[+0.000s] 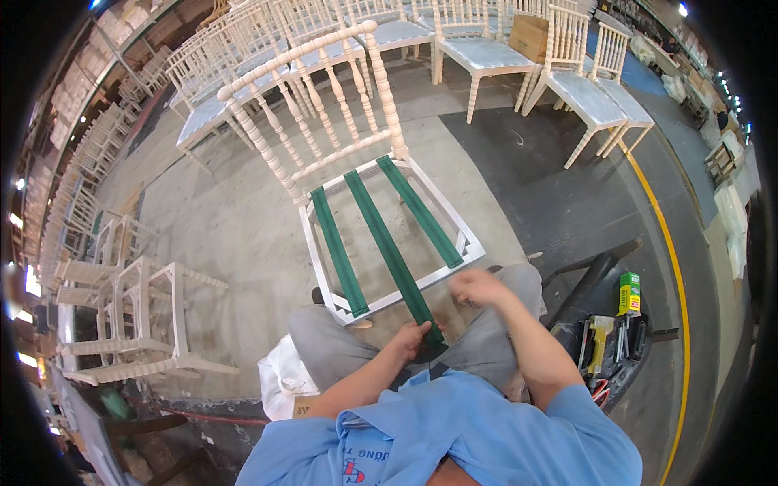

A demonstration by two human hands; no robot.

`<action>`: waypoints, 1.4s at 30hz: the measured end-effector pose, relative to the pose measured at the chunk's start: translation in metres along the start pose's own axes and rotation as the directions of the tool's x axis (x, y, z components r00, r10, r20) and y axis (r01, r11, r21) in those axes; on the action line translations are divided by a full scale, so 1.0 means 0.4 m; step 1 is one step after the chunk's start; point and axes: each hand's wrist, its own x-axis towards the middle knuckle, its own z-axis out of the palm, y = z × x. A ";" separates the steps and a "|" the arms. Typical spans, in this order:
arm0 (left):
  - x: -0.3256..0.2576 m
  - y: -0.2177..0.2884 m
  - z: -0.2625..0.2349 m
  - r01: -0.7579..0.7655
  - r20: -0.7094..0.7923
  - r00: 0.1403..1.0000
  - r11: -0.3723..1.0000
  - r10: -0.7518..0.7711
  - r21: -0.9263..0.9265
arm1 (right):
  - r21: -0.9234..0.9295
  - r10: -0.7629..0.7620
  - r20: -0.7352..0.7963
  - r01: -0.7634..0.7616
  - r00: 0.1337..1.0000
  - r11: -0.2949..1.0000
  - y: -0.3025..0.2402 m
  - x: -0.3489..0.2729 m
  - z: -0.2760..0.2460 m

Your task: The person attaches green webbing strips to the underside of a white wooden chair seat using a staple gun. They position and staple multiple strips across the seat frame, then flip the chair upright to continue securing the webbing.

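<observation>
An off-white chair frame [466, 235] with turned spindles in its back stands before my knees, its seat open. Three green webbing straps run from back to front across the seat. The left strap [339, 251] and the right strap [419, 212] end at the front rail. The middle strap [379, 227] reaches past that rail toward my lap. My left hand [412, 338] is closed on its loose end. Just off the front right corner of the seat is my right hand [478, 288], raised and smeared by motion; whether it holds anything is unclear.
On my right a black seat [567, 336] carries a green-and-yellow box [629, 294] and several hand tools [608, 344]. Bare chair frames [146, 324] stand at left. Rows of chairs [494, 57] line the back. A white bag [285, 368] lies by my left leg.
</observation>
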 end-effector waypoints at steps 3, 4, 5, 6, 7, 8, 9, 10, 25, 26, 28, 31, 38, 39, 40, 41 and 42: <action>0.013 0.020 0.050 0.084 0.132 0.987 0.994 -0.094 0.076 | -0.299 0.268 0.252 -0.189 0.930 0.935 0.017 0.127 0.067; 0.009 0.006 0.029 0.076 0.138 0.987 0.994 -0.086 0.079 | -0.201 0.287 0.308 -0.233 0.907 0.952 0.014 0.149 0.104; 0.008 0.000 0.009 0.067 0.151 0.985 0.994 -0.079 0.087 | -0.102 0.302 0.357 -0.284 0.884 0.953 0.014 0.164 0.132; 0.005 -0.008 0.000 0.118 0.146 0.982 0.993 -0.119 0.017 | -0.008 0.327 0.406 -0.354 0.853 0.935 0.022 0.172 0.154; 0.007 -0.010 -0.004 0.117 0.133 0.984 0.993 -0.117 0.007 | 0.008 0.308 0.411 -0.341 0.858 0.940 0.030 0.178 0.167; 0.011 -0.010 -0.004 0.115 0.122 0.986 0.993 -0.114 -0.002 | 0.025 0.288 0.413 -0.327 0.864 0.945 0.038 0.181 0.176; 0.013 -0.010 -0.011 0.105 0.105 0.989 0.994 -0.104 -0.011 | 0.040 0.262 0.417 -0.305 0.870 0.952 0.040 0.184 0.186; 0.013 -0.006 -0.026 0.061 0.000 0.998 0.984 -0.061 0.170 | -0.032 0.266 0.383 -0.275 0.885 0.961 0.037 0.191 0.204; -0.032 0.292 -0.061 0.024 0.039 0.850 -0.113 0.525 0.993 | -0.732 0.150 0.210 0.054 0.966 0.679 0.182 0.371 0.262; -0.025 0.298 -0.044 0.023 0.052 0.858 -0.139 0.511 0.990 | -0.758 0.195 0.211 0.034 0.958 0.652 0.187 0.371 0.247; -0.019 0.289 -0.052 0.010 0.071 0.840 -0.145 0.538 0.989 | -0.700 0.263 0.154 -0.083 0.952 0.709 0.174 0.356 0.238; -0.021 0.273 -0.079 0.026 0.049 0.832 -0.127 0.552 0.992 | -0.235 0.410 -0.013 -0.401 0.912 0.886 0.156 0.294 0.239; -0.016 0.269 -0.082 0.016 0.091 0.795 -0.170 0.600 0.985 | 0.739 0.419 0.583 -0.668 0.697 0.083 0.156 0.257 0.299; -0.014 0.270 -0.077 0.006 0.099 0.795 -0.170 0.599 0.985 | 0.784 0.374 0.580 -0.621 0.724 -0.012 0.161 0.265 0.309; -0.012 0.272 -0.073 -0.002 0.104 0.794 -0.168 0.599 0.986 | 0.813 0.330 0.572 -0.572 0.751 -0.110 0.164 0.278 0.321; -0.011 0.274 -0.072 -0.007 0.106 0.793 -0.165 0.599 0.986 | 0.828 0.288 0.560 -0.521 0.777 -0.208 0.166 0.294 0.330; -0.013 0.273 -0.073 -0.015 0.104 0.802 -0.154 0.589 0.988 | 0.846 0.284 0.530 -0.471 0.799 -0.251 0.168 0.306 0.340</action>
